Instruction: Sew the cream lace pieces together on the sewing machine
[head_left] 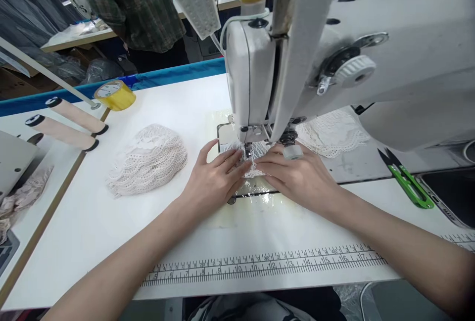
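white bench spreads across most of the frame, with one ruler strip printed along its front edge. at the centre, one white lace piece lies under the presser foot; its visible part runs crosswise, left to right, but its ends are covered, so i cannot tell which way it points. two hands are on it: the left hand from the left, the right hand from the right, fingertips resting on the lace. whether either grip is pinched together beneath, i cannot tell. one white sewing machine stands over them. left of centre sits one lace pile; right of centre, one lace cloth. far right are one pair of green snips, blades toward the upper left, and one phone. upper left are one yellow tape roll, two thread spools lying aslant, and one person in plaid.
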